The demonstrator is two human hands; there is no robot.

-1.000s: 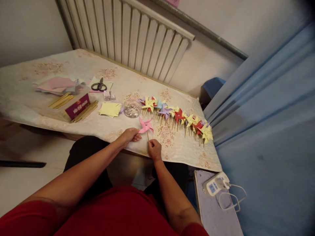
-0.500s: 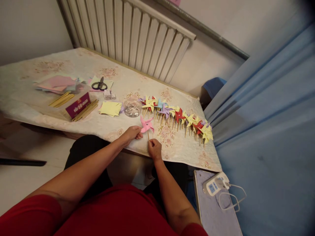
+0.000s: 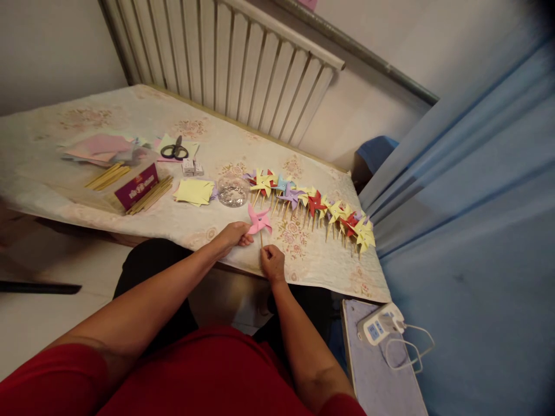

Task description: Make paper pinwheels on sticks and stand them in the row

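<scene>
A pink paper pinwheel [image 3: 260, 220] on a thin wooden stick is held up over the front edge of the table. My right hand [image 3: 273, 263] is closed around the lower part of its stick. The fingers of my left hand [image 3: 238, 234] are bent and pinch the left edge of the pink blades. Just beyond lies a round clear dish [image 3: 233, 192] of small shiny pins. To its right, finished pinwheels [image 3: 315, 203] in yellow, red, purple and blue lie in a slanting row, sticks toward me.
Left of the dish are yellow paper pieces [image 3: 195, 191], small white boxes [image 3: 192, 167] and black-handled scissors [image 3: 174, 150]. Farther left lie wooden sticks [image 3: 151, 195], a purple-labelled package [image 3: 137, 188] and coloured paper [image 3: 99, 147]. A power strip [image 3: 381, 325] rests on a stool at the lower right.
The pink blades have turned very slightly at my left fingers. Both hands stay in almost the same place.
</scene>
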